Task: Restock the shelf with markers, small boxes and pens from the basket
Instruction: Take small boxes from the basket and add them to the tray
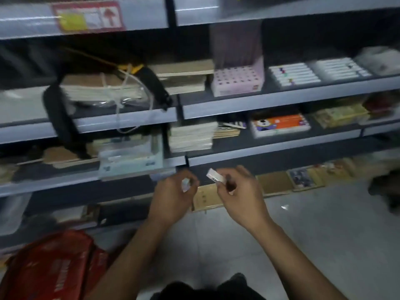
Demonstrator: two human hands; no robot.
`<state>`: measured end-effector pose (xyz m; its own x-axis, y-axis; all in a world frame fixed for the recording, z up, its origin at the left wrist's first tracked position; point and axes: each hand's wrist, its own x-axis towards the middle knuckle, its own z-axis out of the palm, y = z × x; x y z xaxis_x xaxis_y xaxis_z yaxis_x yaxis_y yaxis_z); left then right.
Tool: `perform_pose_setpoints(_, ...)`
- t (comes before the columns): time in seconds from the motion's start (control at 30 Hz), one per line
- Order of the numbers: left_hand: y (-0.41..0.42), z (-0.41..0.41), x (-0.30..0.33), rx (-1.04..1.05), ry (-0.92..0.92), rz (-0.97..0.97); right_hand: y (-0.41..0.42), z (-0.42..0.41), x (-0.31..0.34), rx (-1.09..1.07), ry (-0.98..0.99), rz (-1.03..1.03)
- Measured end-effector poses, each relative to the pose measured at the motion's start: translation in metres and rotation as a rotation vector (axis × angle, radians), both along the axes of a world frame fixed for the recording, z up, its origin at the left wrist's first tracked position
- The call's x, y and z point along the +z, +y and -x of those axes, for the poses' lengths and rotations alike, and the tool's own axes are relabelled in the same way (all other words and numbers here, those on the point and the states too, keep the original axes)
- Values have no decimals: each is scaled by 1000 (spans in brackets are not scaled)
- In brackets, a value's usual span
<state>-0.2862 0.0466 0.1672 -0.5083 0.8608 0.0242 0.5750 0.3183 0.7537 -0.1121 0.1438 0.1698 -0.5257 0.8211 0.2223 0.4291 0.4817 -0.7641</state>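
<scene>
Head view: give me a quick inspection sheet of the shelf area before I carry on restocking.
Surface: grey metal shelving in several tiers, over a pale tiled floor.
Job's things: small white rectangular box pinched in the right hand; a small pale item, too blurred to identify, held in the left hand. The basket is not in view.
Clutter: tied bundle of paper stacks, pink dotted box, orange cartoon-printed box, red printed bag on the floor at lower left.
Grippers: both hands curled round their items, in front of the lower shelves.
Cables: white plastic strapping hanging off the bundle; a black strap draped over the shelf edge.
Surroundings: dim and motion-blurred.
</scene>
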Motion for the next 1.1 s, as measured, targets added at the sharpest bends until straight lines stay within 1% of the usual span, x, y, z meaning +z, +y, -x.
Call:
perform_pose_setpoints(0.2,107,-118,13,-182,149,31,70,-137,6,-142,-16,-31)
perform_pose_setpoints(0.27,135,-152,17,-227,161,53,87,-177,8,-193,-22,-23)
perform_pose_setpoints(0.33,159,-181,20,-274,164,53,104,-212,8,-243,-25,-16)
perform_pose_setpoints(0.43,197,-216,17,-376,249,29,128,-254,6,-322,-19,-35)
perform_pose_setpoints(0.57,248,-249,15,-477,340,-22,159,-294,8,-402,-2,-32)
perform_pose_setpoints(0.7,305,-282,18,-495,385,-40,206,-322,5,-438,-26,-39)
perform_pose_setpoints(0.73,321,-289,19,-488,379,-56,220,-328,5,-439,-26,-43)
perform_pose_setpoints(0.8,351,-301,19,-452,277,-128,251,-338,7,-442,-25,-54)
perform_pose_setpoints(0.9,397,-319,20,-363,187,-274,299,-350,15,-455,-47,-74)
perform_pose_setpoints(0.93,415,-325,22,-351,175,-277,314,-354,19,-454,-57,-82)
perform_pose_setpoints(1.0,450,-333,27,-382,218,-241,345,-362,26,-437,-68,-89)
perform_pose_setpoints(1.1,495,-340,36,-412,258,-266,389,-370,36,-403,-57,-103)
